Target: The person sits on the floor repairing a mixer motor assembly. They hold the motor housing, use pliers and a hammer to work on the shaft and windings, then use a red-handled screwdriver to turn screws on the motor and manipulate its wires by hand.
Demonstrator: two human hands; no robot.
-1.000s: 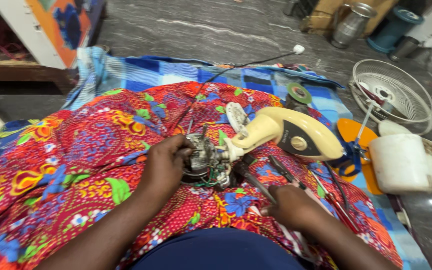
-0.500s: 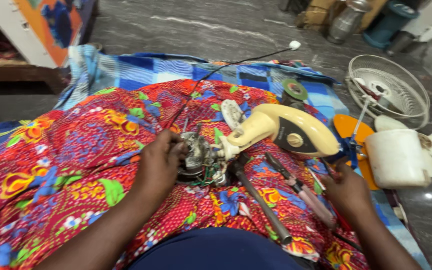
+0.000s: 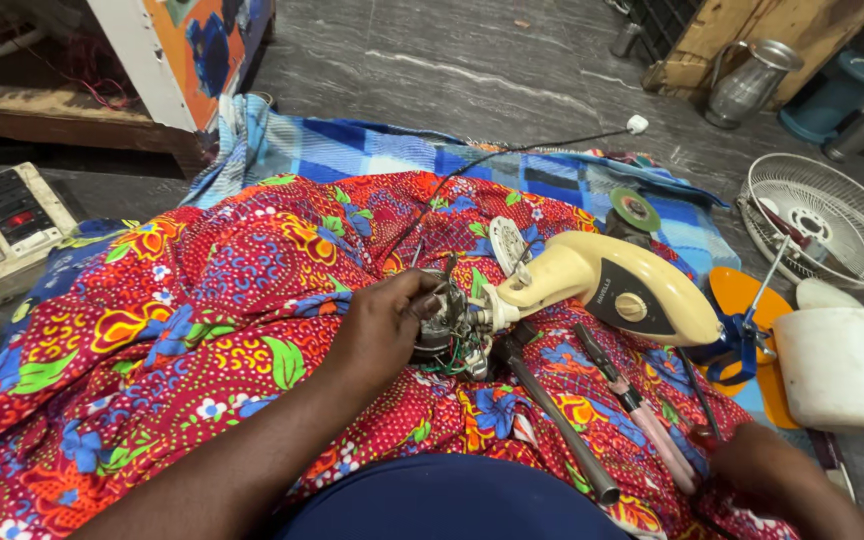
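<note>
Cream-coloured fan body (image 3: 602, 290) lies on the floral cloth (image 3: 202, 310), the left hand (image 3: 382, 325) with fingers clamped on its wired motor (image 3: 452, 330), the right hand (image 3: 762, 470) closed near a screwdriver (image 3: 642, 415).

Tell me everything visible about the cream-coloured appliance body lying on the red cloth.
The cream appliance body looks like smooth plastic, with a dark panel and a round cream knob. It lies on its side on the red floral cloth. Its narrow end joins a metal motor part with loose wires, which the left hand grips. The right hand is apart from it.
</note>
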